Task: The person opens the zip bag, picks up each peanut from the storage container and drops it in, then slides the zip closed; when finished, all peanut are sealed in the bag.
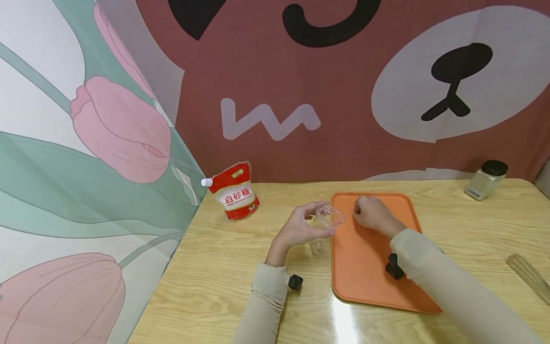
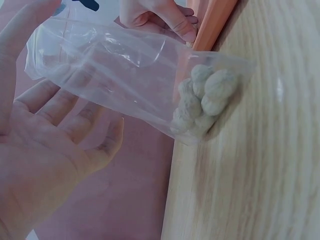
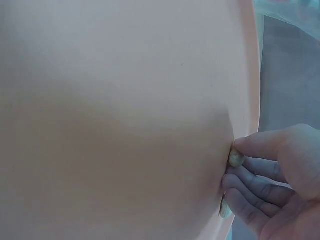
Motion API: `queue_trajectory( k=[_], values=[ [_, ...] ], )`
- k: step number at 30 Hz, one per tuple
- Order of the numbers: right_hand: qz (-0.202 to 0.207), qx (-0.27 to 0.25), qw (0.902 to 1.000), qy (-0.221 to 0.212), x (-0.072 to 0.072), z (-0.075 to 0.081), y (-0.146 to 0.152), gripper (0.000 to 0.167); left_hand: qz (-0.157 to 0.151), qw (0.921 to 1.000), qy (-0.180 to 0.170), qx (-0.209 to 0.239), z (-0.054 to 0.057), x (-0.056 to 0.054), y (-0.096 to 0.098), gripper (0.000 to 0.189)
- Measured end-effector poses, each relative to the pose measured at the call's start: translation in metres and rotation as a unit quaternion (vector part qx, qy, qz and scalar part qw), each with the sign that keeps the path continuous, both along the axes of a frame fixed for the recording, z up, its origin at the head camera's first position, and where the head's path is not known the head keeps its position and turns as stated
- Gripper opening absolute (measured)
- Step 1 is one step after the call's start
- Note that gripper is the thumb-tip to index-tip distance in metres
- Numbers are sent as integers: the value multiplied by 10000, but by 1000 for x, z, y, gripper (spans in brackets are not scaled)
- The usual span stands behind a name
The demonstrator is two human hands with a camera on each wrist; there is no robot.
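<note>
My left hand (image 1: 299,226) holds a clear plastic bag (image 2: 125,60) by its wide mouth, thumb on one side and fingers on the other. Several unshelled peanuts (image 2: 212,92) fill the bag's bottom, which hangs down at the wooden table beside the tray. Over the far left part of the orange tray (image 1: 365,267), my right hand (image 1: 373,213) pinches a peanut (image 3: 236,158) between thumb and fingers. A second peanut (image 3: 225,207) shows just below those fingers, near the tray's rim and partly hidden.
A red-and-white sugar pouch (image 1: 236,193) with a white cap stands at the back left. At the back right is a jar (image 1: 485,181) with a black lid. A slotted spatula (image 1: 528,274) lies at the right edge. A printed cloth (image 1: 275,86) hangs behind the table.
</note>
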State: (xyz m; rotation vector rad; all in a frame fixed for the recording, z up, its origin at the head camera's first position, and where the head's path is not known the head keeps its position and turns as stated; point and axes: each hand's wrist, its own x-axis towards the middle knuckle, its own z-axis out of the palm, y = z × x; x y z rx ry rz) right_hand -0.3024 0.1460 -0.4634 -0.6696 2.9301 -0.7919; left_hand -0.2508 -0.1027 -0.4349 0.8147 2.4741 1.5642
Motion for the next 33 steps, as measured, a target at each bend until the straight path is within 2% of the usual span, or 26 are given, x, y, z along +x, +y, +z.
queue_trajectory(
  k=[9,12,16,19,24,28,33],
  values=[
    [5,-70,9999,-140,2,9,7,12,12,10000,65,-18,-2,-1,1,67],
    [35,-167,9997,-172,5,21,8,12,27,10000,29,-8,-2,-1,1,68],
    [180,-307,9993,111,11,46,4,13,47,10000,13,6,-1,0,0,70],
    [301,-473,9979,321,18,66,-3,15,39,10000,39,-3,-1,0,0,69],
    [576,-714,9949,413,34,92,-18,16,51,10000,-14,5,1,0,-1,70],
    [825,-675,9928,550,44,101,-32,10,54,10000,-44,-9,2,0,-1,71],
    [1162,-704,9884,682,53,104,-42,7,20,10000,-23,-34,0,0,-1,71]
  ],
)
